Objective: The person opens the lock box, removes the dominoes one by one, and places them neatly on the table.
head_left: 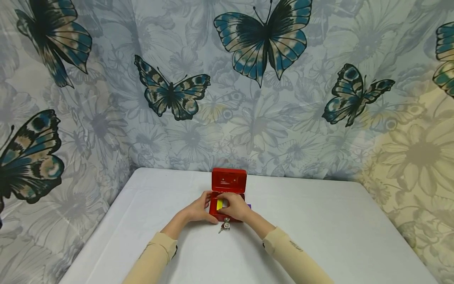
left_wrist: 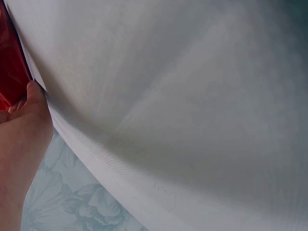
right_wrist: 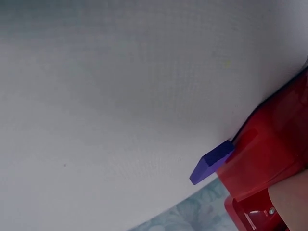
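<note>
A small red metal cash box point(head_left: 213, 213) stands on the table with its lid point(head_left: 229, 180) raised. My left hand point(head_left: 197, 209) holds the box at its left side, thumb at the front corner and fingers farther back; the left wrist view shows it against the red wall point(left_wrist: 12, 62). My right hand point(head_left: 235, 206) reaches into the box, thumb and fingers at a yellow block point(head_left: 219, 204) that it seems to pinch. The hand hides much of the interior. Keys point(head_left: 226, 225) hang at the box's front. A purple block point(right_wrist: 211, 162) lies against the right side.
White cloth covers the table point(head_left: 301, 228), which reaches far to both sides of the box. Behind it hangs a floral curtain point(head_left: 260, 150) with large butterflies, close to the table's back edge.
</note>
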Demonstrator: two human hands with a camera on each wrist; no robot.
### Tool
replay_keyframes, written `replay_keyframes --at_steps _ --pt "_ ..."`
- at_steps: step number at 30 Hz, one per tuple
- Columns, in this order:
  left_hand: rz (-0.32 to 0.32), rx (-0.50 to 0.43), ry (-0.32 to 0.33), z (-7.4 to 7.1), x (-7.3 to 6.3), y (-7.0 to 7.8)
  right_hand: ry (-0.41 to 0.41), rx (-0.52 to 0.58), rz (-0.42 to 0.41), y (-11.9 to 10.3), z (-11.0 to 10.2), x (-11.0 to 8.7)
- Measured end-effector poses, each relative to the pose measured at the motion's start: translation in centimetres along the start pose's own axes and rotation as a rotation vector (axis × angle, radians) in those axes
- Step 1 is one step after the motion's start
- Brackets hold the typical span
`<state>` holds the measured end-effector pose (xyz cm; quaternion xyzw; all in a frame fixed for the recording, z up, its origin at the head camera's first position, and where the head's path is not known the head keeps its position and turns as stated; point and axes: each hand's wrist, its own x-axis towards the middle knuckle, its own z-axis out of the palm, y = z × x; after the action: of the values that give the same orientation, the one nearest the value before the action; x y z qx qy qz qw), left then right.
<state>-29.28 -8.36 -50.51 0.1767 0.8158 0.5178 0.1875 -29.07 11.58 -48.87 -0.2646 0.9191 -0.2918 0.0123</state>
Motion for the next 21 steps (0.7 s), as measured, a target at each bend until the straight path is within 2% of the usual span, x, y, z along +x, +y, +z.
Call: replay_keyframes --at_steps 6,13,21 --pt "0.016 -0.01 -0.01 0.0 0.1 -0.1 0.017 0.043 0.001 0.1 -0.6 -0.4" --pt "0.03 -0.015 -0.003 0.0 0.1 0.1 0.05 0.203 0.03 0.4 -1.3 -1.3" --pt "0.004 -0.016 -0.002 0.1 0.0 0.2 0.08 0.358 0.133 0.5 -1.5 -2.2"
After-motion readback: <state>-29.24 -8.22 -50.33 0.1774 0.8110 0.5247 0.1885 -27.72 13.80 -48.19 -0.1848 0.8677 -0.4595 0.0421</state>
